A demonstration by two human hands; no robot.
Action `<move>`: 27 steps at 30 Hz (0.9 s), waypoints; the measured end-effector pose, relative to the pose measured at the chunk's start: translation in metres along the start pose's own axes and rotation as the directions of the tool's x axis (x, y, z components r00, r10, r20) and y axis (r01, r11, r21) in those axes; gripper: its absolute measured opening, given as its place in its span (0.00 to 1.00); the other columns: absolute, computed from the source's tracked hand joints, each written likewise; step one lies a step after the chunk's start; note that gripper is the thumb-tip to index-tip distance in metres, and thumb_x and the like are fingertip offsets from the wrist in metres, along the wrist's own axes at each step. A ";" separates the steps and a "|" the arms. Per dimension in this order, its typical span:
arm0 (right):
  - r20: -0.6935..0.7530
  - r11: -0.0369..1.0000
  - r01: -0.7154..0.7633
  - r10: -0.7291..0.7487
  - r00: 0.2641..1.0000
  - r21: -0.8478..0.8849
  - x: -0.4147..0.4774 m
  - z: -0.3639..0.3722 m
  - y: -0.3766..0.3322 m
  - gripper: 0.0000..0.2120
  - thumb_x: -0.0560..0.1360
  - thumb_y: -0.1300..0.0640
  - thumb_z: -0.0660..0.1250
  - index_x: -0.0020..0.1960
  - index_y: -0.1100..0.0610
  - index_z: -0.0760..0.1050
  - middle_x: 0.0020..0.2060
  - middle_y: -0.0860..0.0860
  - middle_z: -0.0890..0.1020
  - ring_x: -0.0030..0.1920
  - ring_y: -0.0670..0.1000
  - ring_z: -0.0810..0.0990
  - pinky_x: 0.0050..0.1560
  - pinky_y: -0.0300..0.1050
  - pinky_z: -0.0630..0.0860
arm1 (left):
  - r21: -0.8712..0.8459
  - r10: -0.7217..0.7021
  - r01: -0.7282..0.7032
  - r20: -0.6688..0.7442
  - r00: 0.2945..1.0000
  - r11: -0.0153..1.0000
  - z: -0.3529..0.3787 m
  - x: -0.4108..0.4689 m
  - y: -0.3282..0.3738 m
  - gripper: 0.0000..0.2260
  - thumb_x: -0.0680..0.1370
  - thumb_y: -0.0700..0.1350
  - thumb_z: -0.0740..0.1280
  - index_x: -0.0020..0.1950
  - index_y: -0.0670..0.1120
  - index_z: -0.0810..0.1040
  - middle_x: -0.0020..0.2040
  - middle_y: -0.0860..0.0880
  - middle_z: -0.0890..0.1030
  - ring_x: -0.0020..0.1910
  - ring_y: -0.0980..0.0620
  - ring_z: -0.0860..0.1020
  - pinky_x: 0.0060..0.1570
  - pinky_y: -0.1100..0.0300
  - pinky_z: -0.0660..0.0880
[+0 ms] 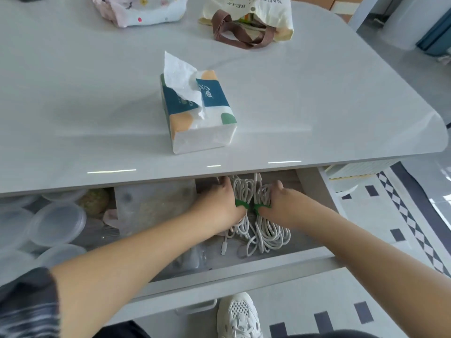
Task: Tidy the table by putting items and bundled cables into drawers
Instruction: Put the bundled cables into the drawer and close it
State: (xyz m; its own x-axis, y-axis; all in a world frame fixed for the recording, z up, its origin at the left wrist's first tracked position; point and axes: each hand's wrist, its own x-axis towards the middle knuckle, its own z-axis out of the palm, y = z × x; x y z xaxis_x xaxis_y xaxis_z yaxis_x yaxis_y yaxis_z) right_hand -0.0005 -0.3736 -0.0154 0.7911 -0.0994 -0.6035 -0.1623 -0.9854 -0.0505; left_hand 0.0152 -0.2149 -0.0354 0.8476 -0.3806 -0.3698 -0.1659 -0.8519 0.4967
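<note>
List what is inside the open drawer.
Two white cable bundles with green ties, held by left grip and right grip; clear plastic wrapping beside them. The tabletop covers the drawer rear.

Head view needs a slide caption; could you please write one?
Left hand and right hand hold green-tied white cable bundles in the open drawer.

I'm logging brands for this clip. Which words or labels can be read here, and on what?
"BEAR": on the cream tote bag, upside down to the camera.
"NAG...": a second line beside it on the same bag; the remaining letters are unclear.
"th": end of a word on the tissue pack, the rest hidden by the tissue.
White logo on the pack's teal panel: too blurred to read.
cable bundles: no text.
</note>
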 end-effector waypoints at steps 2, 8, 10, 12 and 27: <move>0.117 0.997 0.008 -0.016 0.993 0.073 0.005 -0.004 -0.004 0.26 0.79 0.50 0.58 0.67 0.67 0.57 0.56 0.59 0.74 0.49 0.53 0.75 0.42 0.42 0.71 | -0.007 -0.029 0.029 -0.019 0.999 1.000 0.010 0.015 0.003 0.25 0.74 0.54 0.66 0.63 0.40 0.64 0.50 0.44 0.78 0.47 0.46 0.78 0.42 0.56 0.77; 0.118 0.999 -0.025 0.028 0.993 -0.026 0.006 -0.022 0.008 0.25 0.78 0.50 0.60 0.69 0.65 0.63 0.63 0.60 0.70 0.55 0.55 0.78 0.47 0.42 0.76 | -0.137 -0.140 0.139 -0.003 0.990 0.981 0.026 0.040 0.010 0.32 0.69 0.58 0.67 0.68 0.43 0.67 0.58 0.43 0.78 0.44 0.49 0.79 0.36 0.59 0.76; 0.012 0.989 -0.055 0.057 0.998 -0.138 0.010 -0.021 0.019 0.27 0.77 0.48 0.61 0.70 0.62 0.64 0.67 0.60 0.67 0.61 0.56 0.75 0.53 0.43 0.72 | -0.188 -0.147 0.151 0.036 0.989 0.971 0.031 0.045 0.017 0.34 0.72 0.59 0.66 0.72 0.44 0.63 0.65 0.43 0.75 0.52 0.47 0.79 0.45 0.58 0.78; -0.048 0.981 -0.119 0.113 0.992 -0.156 0.013 -0.018 0.029 0.33 0.77 0.48 0.62 0.74 0.65 0.56 0.68 0.60 0.66 0.64 0.57 0.72 0.57 0.45 0.73 | -0.235 -0.120 0.140 0.095 0.988 0.962 0.033 0.045 0.027 0.29 0.75 0.56 0.65 0.70 0.44 0.65 0.65 0.42 0.74 0.55 0.44 0.78 0.48 0.56 0.78; -0.228 0.984 0.163 -0.175 0.958 -0.070 -0.093 -0.103 -0.010 0.18 0.78 0.43 0.57 0.39 0.53 0.77 0.36 0.48 0.82 0.40 0.49 0.79 0.48 0.48 0.76 | -0.186 0.177 -0.363 -0.620 0.764 0.913 -0.097 -0.096 0.014 0.05 0.73 0.43 0.70 0.37 0.49 0.77 0.29 0.53 0.77 0.30 0.56 0.76 0.32 0.67 0.72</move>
State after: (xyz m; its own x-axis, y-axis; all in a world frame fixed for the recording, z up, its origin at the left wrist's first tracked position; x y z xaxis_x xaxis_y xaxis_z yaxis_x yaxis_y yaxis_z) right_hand -0.0112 -0.3691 0.1231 0.9206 0.0455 -0.3879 0.0102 -0.9956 -0.0927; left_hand -0.0197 -0.1549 0.0831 0.9308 -0.2188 0.2928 -0.3655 -0.5722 0.7342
